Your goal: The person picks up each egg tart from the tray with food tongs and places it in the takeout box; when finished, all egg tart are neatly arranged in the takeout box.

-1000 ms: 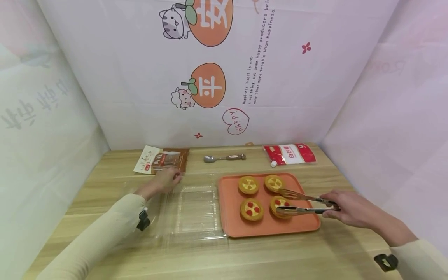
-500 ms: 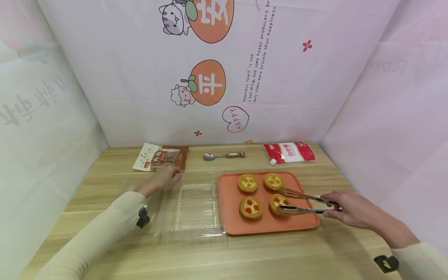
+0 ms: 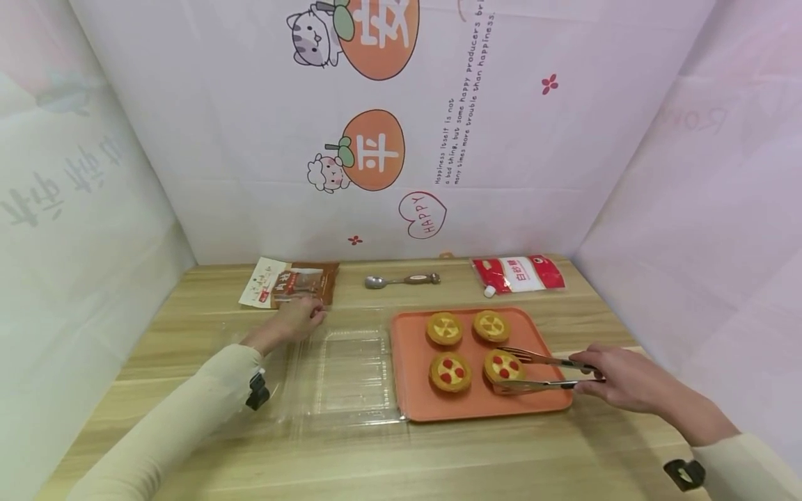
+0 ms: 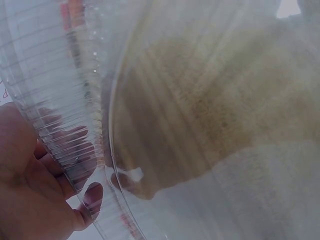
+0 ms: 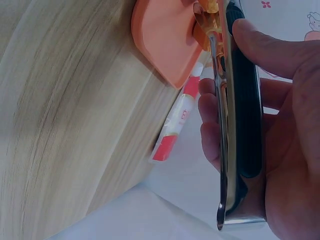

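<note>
A clear plastic box (image 3: 351, 372) lies left of the orange tray (image 3: 420, 407). My left hand (image 3: 291, 321) holds its far left part; in the left wrist view the fingers show through the ribbed plastic wall (image 4: 70, 110). My right hand (image 3: 633, 379) grips metal tongs (image 5: 247, 110) with dark handle grips. The tongs' two ends lie on either side of the near right tart (image 3: 503, 365), which has red pieces on top. Beside it sits another red-topped tart (image 3: 450, 374). Two tarts with yellow pieces, the far left one (image 3: 445, 328) and the far right one (image 3: 491, 326), sit behind.
Behind the box lies a brown and white packet (image 3: 301, 280). A spoon (image 3: 401, 280) with a brown handle rests at the back middle. The red and white pouch (image 3: 523, 275) with a white cap is at the back right. White printed sheets (image 3: 269, 139) wall in the table.
The tongs have shifted towards the table's near edge, away from the far right tart. Their near end no longer covers the red-topped tart and now lies along its near side. The left hand stays put.
</note>
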Motion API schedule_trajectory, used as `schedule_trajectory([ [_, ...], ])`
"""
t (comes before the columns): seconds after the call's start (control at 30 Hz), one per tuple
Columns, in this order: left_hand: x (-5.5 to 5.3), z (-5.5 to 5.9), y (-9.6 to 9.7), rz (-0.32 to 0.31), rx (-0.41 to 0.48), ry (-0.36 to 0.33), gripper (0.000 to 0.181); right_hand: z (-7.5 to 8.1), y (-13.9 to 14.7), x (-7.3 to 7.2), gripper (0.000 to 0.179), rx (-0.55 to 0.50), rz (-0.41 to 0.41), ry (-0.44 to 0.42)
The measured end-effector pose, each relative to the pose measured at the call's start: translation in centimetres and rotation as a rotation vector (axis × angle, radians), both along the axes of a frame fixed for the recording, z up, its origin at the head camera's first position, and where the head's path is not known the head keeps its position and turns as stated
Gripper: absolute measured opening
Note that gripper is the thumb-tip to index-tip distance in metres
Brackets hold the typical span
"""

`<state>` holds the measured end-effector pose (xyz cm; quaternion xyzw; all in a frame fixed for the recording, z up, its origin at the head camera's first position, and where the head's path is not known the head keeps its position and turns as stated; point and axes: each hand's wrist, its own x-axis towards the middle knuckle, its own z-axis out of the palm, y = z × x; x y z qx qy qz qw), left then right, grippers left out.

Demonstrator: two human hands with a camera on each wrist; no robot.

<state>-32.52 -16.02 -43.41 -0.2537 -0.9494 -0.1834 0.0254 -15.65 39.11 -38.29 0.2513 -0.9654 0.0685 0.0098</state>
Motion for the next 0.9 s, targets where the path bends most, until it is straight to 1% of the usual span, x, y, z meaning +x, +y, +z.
schedule_trajectory([
  [0.13,0.2,0.1,0.0,-0.004,0.009,-0.016,0.015,-0.2,0.1,0.0,0.039,0.008,-0.002,0.011],
  [0.33,0.2,0.0,0.0,-0.008,0.006,-0.002,0.016,-0.3,0.2,0.1,0.037,0.015,0.013,0.023],
  [0.5,0.1,-0.2,0.0,-0.012,-0.005,0.007,0.017,0.1,0.0,0.2,0.033,0.042,0.018,0.072],
  [0.6,0.0,-0.2,0.1,-0.01,-0.008,0.009,0.018,0.6,-0.1,0.2,0.031,0.055,0.016,0.097],
  [0.73,0.0,-0.1,0.1,-0.002,-0.007,0.01,0.019,1.7,-0.3,0.2,0.031,0.052,0.015,0.139],
  [0.9,-0.1,-0.2,0.2,0.0,0.012,0.013,0.017,3.2,-1.3,-0.4,0.03,0.034,0.04,0.199],
])
